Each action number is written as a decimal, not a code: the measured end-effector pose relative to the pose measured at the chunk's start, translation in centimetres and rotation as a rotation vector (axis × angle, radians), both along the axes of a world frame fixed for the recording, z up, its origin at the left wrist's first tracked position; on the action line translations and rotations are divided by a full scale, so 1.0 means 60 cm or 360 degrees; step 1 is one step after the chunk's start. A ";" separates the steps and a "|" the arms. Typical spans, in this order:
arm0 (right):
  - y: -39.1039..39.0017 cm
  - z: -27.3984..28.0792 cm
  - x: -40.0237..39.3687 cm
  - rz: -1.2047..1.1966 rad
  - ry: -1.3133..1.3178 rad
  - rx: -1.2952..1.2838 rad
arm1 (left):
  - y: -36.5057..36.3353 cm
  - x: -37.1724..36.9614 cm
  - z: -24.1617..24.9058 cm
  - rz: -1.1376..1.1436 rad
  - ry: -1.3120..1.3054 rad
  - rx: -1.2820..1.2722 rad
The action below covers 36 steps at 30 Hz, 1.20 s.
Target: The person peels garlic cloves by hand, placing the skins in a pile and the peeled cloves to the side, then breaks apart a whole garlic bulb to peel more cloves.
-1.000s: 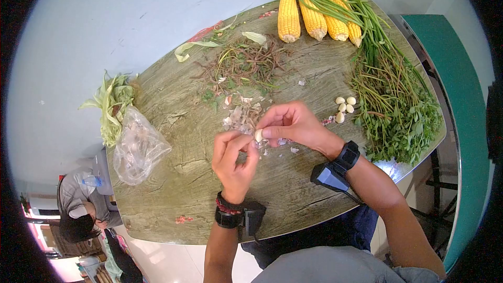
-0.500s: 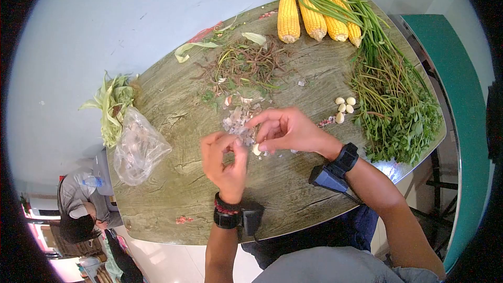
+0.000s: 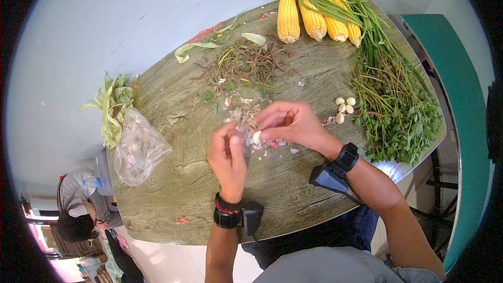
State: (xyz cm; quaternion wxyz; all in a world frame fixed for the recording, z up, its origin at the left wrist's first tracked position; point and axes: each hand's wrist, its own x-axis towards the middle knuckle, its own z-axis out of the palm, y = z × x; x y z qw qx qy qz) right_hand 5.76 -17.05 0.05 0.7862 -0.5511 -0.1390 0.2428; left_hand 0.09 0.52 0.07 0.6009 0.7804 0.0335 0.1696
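A pale garlic clove point(image 3: 257, 137) is pinched between the thumb and fingers of my right hand point(image 3: 293, 127). Close on its left, my left hand point(image 3: 227, 158) is closed with bent fingers, thumb near the fingertips; whatever they hold, if anything, is too small to make out. Papery garlic skins point(image 3: 245, 112) lie scattered on the table under and behind both hands. Several peeled garlic cloves point(image 3: 341, 108) sit in a small group to the right of my right hand.
Trimmed roots and stems point(image 3: 246, 65) are heaped beyond the skins. Corn cobs point(image 3: 288, 18) lie at the back beside long green stalks point(image 3: 367, 26) and leafy greens point(image 3: 403, 126). A clear plastic bag point(image 3: 139, 149) and corn husks point(image 3: 112, 102) occupy the left edge. Another person point(image 3: 81, 207) is at lower left.
My right hand has shifted slightly up and right with the garlic clove. My left hand has turned and moved a little right and up, toward the clove.
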 end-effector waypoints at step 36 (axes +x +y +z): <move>-0.006 -0.007 0.002 0.0220 0.0040 0.0065 | -0.004 -0.005 0.007 -0.0164 -0.0569 0.0426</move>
